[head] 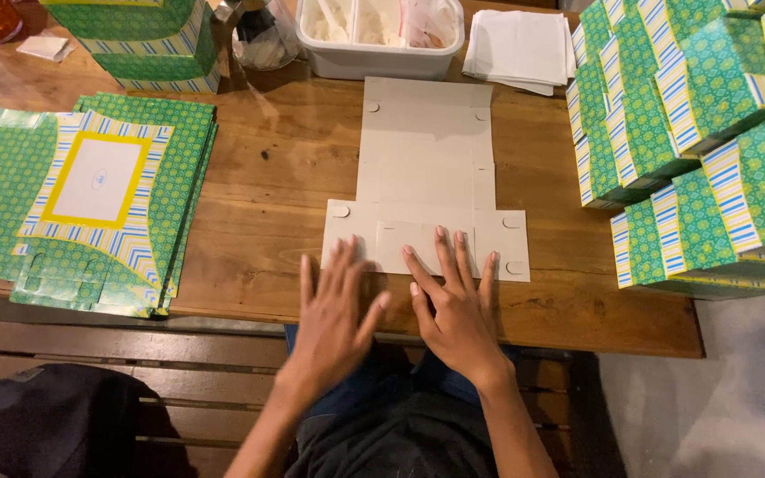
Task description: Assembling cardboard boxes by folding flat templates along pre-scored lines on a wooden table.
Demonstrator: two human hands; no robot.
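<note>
A flat, unfolded cardboard box blank lies plain side up on the wooden table, right in front of me. My right hand presses flat on its near flap, fingers spread. My left hand rests flat at the blank's near left corner, fingertips touching the cardboard edge. Neither hand holds anything.
A stack of flat green patterned box blanks lies at the left. Several folded green boxes are piled at the right. A white tub, white paper sheets and another green box stand at the back. A wooden bench is below.
</note>
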